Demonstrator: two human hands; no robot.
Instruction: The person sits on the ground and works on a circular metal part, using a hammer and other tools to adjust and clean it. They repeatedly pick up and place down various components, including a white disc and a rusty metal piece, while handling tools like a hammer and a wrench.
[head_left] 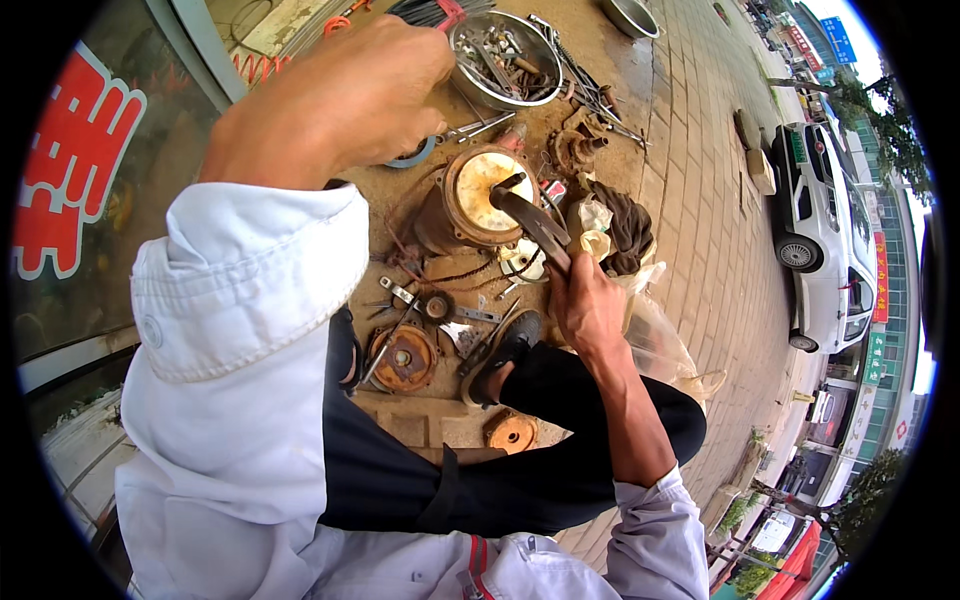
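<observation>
My right hand (588,305) is closed round the handle of a hammer (540,228). The hammer's dark head lies over the middle of the round, cream-coloured end of a rusty motor housing (465,215); whether it touches is unclear. My left hand (350,95) is raised on the far left, its fingers curled in. What it grips, if anything, is hidden. A blue-grey ring (412,155) shows just below its fingers, and a red handle-like piece (452,12) shows beside its knuckles. The housing stands on the ground in front of my feet.
A metal bowl (480,92) of small parts stands beyond the housing, with long tools (590,90) beside it. Rusty round covers (404,358) lie near my shoe (515,340). Dark cloth (622,225) and plastic bags (665,340) lie right. A white car (825,225) is parked past the paving.
</observation>
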